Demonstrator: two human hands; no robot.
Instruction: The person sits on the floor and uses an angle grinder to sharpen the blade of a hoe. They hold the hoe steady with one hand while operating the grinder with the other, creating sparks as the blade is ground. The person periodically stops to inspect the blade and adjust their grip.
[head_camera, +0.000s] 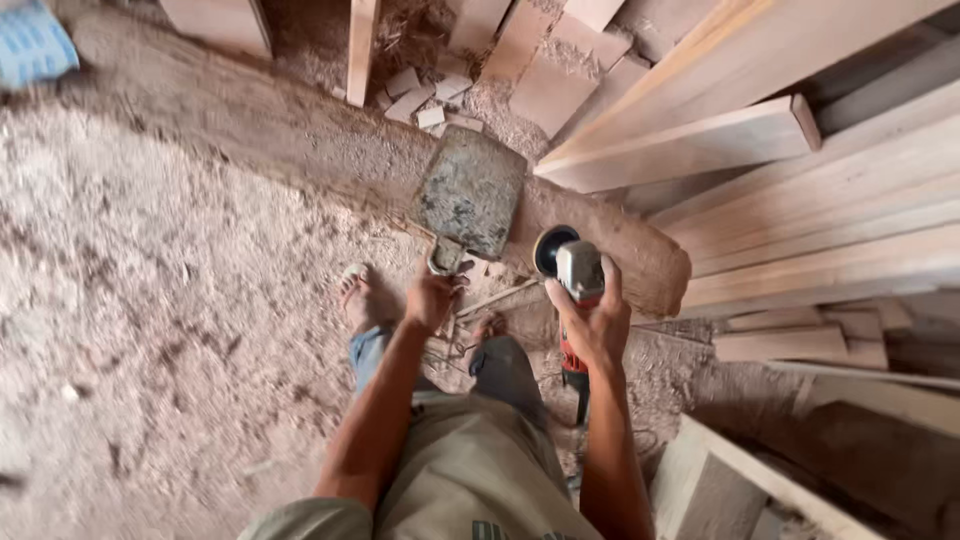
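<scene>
The left hand (432, 298) is closed around the short handle of a flat metal scoop (470, 195), its fingers curled over the grip. The scoop's broad, stained blade lies just beyond the hand, resting on a long log (640, 262) that runs across the sawdust floor (170, 300). The blade tilts slightly, its wide end pointing away from the person.

The right hand (596, 322) is wrapped around the body of a red and grey angle grinder (572, 280), fingers spread along its sides and the thumb on the near side. The grinder's dark round disc (548, 250) sits just ahead of the hand, close to the log's top, right beside the scoop's lower corner. Whether the disc touches the log cannot be told. The two hands are near each other, with the scoop handle and the grinder head between them.

Below the left hand, a bare foot (355, 292) stands on the sawdust; the second foot (488, 326) shows between the two forearms. Thin wood slivers (495, 298) lie on the floor just under the hands.

To the right of the right hand, long pale planks (800, 190) are stacked at a slant, reaching well beyond the log. Further beyond both hands, short wood offcuts (430, 100) lie scattered in shavings. Far off to the left, a blue object (32, 45) sits at the edge of view. A pale board (720, 470) lies low at the right, beside the right forearm.
</scene>
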